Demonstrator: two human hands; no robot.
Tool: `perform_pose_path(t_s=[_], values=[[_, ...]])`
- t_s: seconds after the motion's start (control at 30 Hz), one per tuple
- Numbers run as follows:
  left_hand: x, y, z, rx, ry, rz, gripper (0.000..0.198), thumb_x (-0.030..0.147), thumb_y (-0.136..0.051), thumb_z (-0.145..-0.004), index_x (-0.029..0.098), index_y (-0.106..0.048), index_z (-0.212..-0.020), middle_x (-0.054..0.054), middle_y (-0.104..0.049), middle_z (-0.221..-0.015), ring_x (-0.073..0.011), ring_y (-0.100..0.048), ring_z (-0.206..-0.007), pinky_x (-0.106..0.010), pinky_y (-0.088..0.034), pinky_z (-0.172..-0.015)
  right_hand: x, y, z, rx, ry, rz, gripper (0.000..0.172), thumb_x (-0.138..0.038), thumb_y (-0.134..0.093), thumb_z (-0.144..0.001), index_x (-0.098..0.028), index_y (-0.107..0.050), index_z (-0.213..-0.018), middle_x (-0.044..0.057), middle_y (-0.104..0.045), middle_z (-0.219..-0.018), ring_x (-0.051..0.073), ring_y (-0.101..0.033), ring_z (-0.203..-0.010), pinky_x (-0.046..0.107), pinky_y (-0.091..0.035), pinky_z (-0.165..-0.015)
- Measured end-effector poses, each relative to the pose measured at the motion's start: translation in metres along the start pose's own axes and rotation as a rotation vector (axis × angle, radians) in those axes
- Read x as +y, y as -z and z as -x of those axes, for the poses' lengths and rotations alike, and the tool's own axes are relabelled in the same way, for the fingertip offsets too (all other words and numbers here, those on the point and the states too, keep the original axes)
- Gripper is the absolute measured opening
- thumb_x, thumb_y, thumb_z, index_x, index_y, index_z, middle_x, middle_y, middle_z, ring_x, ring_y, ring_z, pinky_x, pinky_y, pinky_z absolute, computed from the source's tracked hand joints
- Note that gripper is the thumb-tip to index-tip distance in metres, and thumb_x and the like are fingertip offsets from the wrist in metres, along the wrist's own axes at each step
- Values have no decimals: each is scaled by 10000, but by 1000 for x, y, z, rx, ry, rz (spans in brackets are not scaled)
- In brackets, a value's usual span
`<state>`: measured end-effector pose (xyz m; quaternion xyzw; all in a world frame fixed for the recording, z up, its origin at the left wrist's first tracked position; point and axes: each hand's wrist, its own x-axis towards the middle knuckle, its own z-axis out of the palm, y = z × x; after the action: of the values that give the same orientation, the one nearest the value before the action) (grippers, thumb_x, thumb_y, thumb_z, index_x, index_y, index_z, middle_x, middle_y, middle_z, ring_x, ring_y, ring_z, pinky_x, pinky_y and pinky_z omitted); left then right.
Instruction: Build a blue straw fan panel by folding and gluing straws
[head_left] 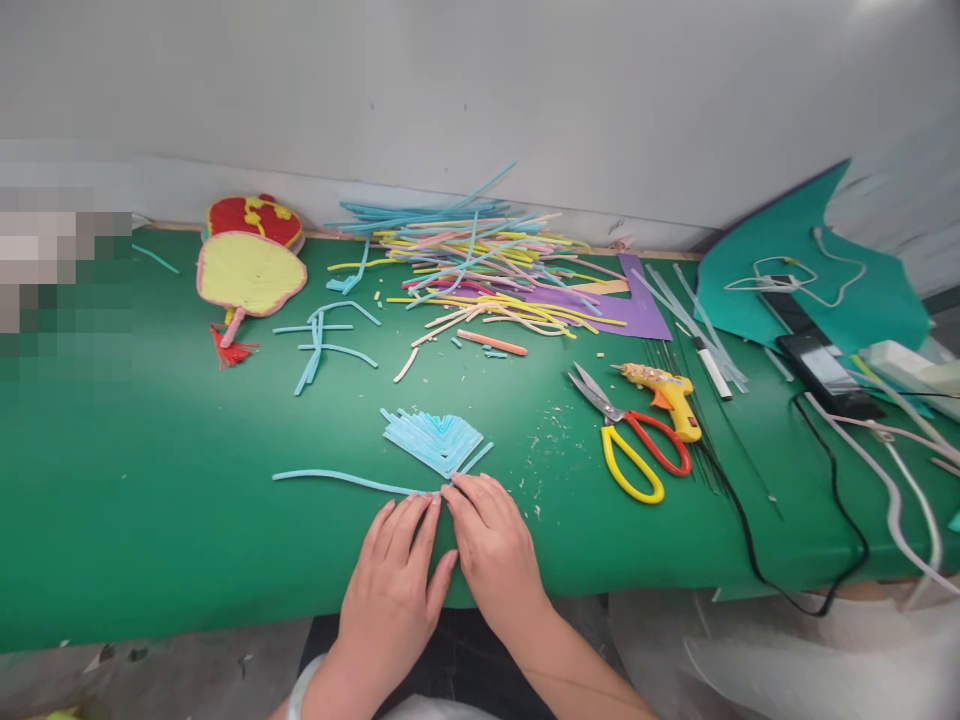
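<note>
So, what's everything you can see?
wall: one, grey, back
table: one, green, middle
paddle crafts: two, red and yellow, left
strips: many, mixed colours, back
stick: one, orange, near strips
sheet: one, purple, under strips
board: one, teal, right
pen: one, black, white, right
scissors: one, red and yellow, right
glue gun: one, yellow, right
device: one, black, right
cables: several, black, white, right
wedge: one, blue, front
long strip: one, blue, front
hands: two, bare, front
</note>
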<state>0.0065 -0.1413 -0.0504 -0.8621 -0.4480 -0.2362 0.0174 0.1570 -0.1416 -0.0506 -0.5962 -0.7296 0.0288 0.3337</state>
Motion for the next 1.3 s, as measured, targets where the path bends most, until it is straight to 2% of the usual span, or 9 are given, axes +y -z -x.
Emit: perform_pose_path(t_s=[0.33, 0.8, 1.3], values=[[0, 1, -2, -1, -14, -12, 428, 219, -551, -941, 78, -514, -1343, -168, -625, -1277, -284, -571, -1206, -465, -425, -1080, 1, -2, 1, 5, 11, 1, 346, -77, -447, -954, -201, -649, -1207, 88, -708, -1166, 213, -623, -1143, 429, -514, -1024], [-1, 4, -4, -12, 8, -1, 416, 241, -528, -957, 97, -504, -1346, -163, -630, -1288, -275, -572, -1216, -478, -452, -1067, 2, -1, 1, 8, 26, 10, 338, -57, -441, -956, -189, -662, -1175, 81, -716, -1174, 214, -629, -1150, 428, -520, -1031], [-7, 9, -10, -47, -62, -19, 397, 271, -507, -973, 51, -539, -1302, -171, -647, -1274, -281, -584, -1203, -486, -435, -1067, 2, -2, 1, 12, 33, 45, 295, -57, -473, -957, -135, -669, -1163, 96, -720, -1157, 223, -635, -1130, 401, -538, -1007]])
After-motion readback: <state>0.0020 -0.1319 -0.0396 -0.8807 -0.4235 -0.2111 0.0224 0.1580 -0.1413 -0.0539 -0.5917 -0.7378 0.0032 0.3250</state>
